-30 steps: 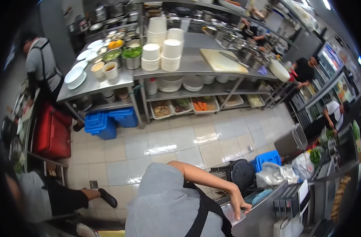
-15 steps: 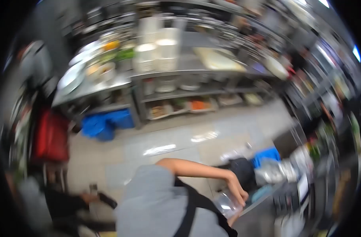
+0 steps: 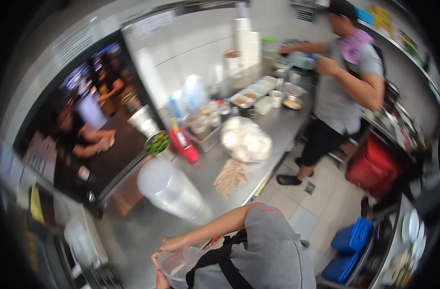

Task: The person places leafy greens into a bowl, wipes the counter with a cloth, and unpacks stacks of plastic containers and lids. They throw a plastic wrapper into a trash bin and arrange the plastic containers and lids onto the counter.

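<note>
A clear round plastic container (image 3: 182, 262) is at the bottom of the view, against the front of my grey shirt and black strap. My right hand (image 3: 173, 243) grips its upper rim, its arm reaching in from the shoulder at the right. At the container's left side, my left hand (image 3: 160, 273) holds it, with the fingers bent at the rim and the rest partly cut off by the frame's edge. Beyond them on the steel counter (image 3: 133, 241) lies a large stack of clear plastic containers (image 3: 169, 188).
A beige cloth (image 3: 231, 178), a bag of pale rounds (image 3: 245, 139) and a red bottle (image 3: 184, 143) sit farther along the counter. A co-worker (image 3: 342, 82) stands at its far end. More people show through a window (image 3: 97, 115). A red bag (image 3: 376, 159) is at the right.
The view has swung round from shelves and floor to the counter and co-worker. Both hands remain at the container, which now appears left of my body instead of right.
</note>
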A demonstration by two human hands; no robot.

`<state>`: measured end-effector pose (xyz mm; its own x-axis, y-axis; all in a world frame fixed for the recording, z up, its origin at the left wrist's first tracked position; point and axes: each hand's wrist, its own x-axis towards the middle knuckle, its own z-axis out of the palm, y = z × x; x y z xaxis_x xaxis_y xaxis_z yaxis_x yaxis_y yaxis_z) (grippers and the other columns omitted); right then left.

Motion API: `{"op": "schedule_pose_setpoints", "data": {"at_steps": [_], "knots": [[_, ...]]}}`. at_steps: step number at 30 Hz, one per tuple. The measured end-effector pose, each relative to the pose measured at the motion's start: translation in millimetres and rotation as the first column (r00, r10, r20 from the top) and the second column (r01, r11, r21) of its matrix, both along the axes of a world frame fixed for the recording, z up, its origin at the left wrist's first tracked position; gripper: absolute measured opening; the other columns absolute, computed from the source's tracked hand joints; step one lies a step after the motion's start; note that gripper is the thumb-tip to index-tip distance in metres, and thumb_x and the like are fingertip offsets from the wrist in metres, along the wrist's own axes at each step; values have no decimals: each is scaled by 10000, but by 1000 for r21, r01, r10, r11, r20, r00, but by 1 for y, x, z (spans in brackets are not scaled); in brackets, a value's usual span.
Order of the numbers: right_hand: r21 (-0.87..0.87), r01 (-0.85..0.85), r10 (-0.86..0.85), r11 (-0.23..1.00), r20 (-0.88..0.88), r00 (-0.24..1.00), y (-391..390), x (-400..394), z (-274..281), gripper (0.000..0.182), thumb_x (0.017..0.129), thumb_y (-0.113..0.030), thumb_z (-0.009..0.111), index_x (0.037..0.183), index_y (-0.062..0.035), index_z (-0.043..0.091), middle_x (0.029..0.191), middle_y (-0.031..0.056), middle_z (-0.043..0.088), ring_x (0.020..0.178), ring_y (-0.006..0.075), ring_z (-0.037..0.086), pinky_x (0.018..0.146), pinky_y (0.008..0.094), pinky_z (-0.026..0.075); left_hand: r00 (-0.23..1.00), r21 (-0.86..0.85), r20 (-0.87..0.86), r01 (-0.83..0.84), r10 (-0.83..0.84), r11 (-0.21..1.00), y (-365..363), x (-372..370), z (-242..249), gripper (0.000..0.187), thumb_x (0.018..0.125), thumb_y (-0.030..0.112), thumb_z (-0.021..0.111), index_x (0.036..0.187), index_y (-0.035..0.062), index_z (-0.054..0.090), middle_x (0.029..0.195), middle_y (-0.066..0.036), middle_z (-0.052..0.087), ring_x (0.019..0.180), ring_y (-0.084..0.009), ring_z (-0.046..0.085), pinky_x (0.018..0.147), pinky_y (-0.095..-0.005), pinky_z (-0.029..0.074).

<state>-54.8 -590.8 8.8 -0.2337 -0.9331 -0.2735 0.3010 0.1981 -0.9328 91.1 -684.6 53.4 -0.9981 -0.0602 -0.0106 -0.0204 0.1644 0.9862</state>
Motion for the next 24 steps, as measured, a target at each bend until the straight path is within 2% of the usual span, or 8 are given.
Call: {"op": "schedule_pose_setpoints", "data": {"at_steps": [3, 6, 12, 14, 19, 21, 23, 24], "knots": [[-52, 249, -246, 967, 52, 968, 36, -18, 6, 313, 806, -205, 453, 517, -87, 459, 479, -46, 349, 398, 68, 294, 360, 272, 212, 966, 8, 28, 256, -256, 967, 8, -39, 8, 705, 834, 525, 471, 1275, 22, 248, 1239, -123, 354, 1138, -224, 382, 958, -317, 307], [21, 467, -463, 884, -107, 880, 39, -22, -13, 287, 803, -214, 456, 583, -46, 535, 539, -6, 426, 507, 96, 397, 437, 297, 309, 906, 30, 44, 420, -421, 907, 7, -56, 12, 720, 828, 529, 477, 1280, 28, 228, 1238, -132, 357, 1131, -228, 390, 946, -319, 318], [-292, 665, -722, 687, -172, 671, 38, 7, -36, 277, 800, -212, 475, 585, -44, 520, 542, -17, 437, 501, 78, 390, 429, 292, 305, 830, 36, 38, 556, -557, 831, -3, -50, 22, 751, 816, 539, 491, 1291, 42, 187, 1235, -150, 365, 1117, -235, 408, 921, -322, 339], [-171, 565, -585, 807, -103, 804, 51, 10, -10, 273, 806, -207, 468, 586, -53, 519, 542, -31, 429, 487, 69, 373, 430, 274, 302, 870, -91, 21, 493, -493, 865, -6, -48, 11, 746, 811, 549, 489, 1268, 65, 152, 1132, -140, 453, 1037, -216, 463, 880, -315, 360], [-112, 454, -467, 884, -264, 844, 58, 10, -9, 336, 879, -267, 478, 636, -46, 549, 551, -33, 426, 504, 63, 396, 444, 262, 332, 890, 85, -30, 455, -454, 886, 0, -33, 11, 755, 834, 594, 419, 1318, 80, 151, 1220, -129, 375, 1098, -233, 429, 919, -342, 341], [-52, 497, -499, 866, -166, 851, 67, 21, 29, 311, 905, -262, 475, 982, 7, 612, 790, 53, 609, 641, 103, 554, 534, 245, 453, 959, 94, -34, 282, -280, 955, -1, -32, -19, 684, 877, 585, 332, 1343, 106, 185, 1282, -111, 318, 1171, -233, 387, 982, -391, 306], [60, 396, -384, 916, -151, 911, 79, 8, 42, 354, 905, -231, 479, 1124, 39, 546, 922, 95, 627, 769, 157, 612, 587, 268, 522, 958, 344, 82, 233, -276, 910, 9, -50, -18, 564, 928, 493, 305, 1339, 122, 198, 1275, -124, 375, 1149, -247, 436, 943, -388, 368], [-35, 434, -435, 900, -99, 895, 83, 7, 40, 332, 898, -211, 495, 1098, 44, 567, 932, 93, 634, 812, 150, 611, 658, 266, 511, 916, 578, 93, 269, -389, 771, 10, -68, -72, 533, 934, 478, 301, 1324, 116, 261, 1251, -131, 413, 1132, -252, 450, 929, -385, 388]]}}
